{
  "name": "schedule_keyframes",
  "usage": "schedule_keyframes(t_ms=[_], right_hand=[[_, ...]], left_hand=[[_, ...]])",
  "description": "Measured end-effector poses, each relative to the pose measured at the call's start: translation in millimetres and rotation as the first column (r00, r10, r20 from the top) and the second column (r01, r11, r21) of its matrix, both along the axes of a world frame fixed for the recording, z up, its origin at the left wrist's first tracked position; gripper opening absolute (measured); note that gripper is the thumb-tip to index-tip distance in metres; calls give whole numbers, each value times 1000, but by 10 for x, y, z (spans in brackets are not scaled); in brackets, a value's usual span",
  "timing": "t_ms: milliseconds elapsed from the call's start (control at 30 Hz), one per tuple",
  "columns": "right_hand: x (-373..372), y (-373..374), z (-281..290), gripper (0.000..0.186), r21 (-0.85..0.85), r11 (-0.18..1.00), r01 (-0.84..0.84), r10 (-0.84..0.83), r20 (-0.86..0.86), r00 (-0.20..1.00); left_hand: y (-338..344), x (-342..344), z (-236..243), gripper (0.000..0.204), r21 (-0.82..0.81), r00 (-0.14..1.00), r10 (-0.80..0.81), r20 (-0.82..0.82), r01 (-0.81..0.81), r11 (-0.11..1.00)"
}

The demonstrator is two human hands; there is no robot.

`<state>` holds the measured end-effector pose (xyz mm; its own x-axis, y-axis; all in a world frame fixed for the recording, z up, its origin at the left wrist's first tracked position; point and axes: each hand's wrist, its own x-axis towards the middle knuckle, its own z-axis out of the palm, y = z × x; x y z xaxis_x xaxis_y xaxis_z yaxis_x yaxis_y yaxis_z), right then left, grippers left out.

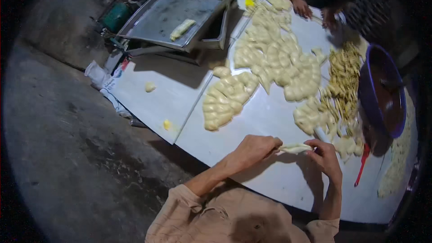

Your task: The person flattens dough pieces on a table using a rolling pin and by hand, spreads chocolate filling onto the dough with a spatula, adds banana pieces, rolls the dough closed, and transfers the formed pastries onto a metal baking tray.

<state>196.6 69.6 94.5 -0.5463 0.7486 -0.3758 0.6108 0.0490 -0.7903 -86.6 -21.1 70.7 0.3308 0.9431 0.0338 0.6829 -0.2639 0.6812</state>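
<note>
Between my two hands a small strip of pale dough is held just above the white tabletop. My left hand is closed on its left end, and my right hand pinches the right end with thumb and fingers. Beyond my hands lies a cluster of smooth dough pieces, pressed against one another. A larger spread of dough pieces reaches toward the far side. Near my right hand is a short whitish cylinder, partly among flattened dough.
A purple basin with brown contents stands at the right, beside a pile of yellowish strips and a red-handled tool. Stacked metal trays sit at the far left; the top one bears two dough pieces. Another person's hands work across the table.
</note>
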Motion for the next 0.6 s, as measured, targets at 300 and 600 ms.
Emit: schedule_keyframes(t_ms=[300,600], right_hand=[[-2188,666,755,30,353,909,-223,271,-91,958],[-4888,1809,1183,35,499,756,-423,514,-54,856]], left_hand=[[55,-1740,600,25,312,924,372,88,-381,871],[658,-3799,1126,22,539,799,597,66,-532,653]])
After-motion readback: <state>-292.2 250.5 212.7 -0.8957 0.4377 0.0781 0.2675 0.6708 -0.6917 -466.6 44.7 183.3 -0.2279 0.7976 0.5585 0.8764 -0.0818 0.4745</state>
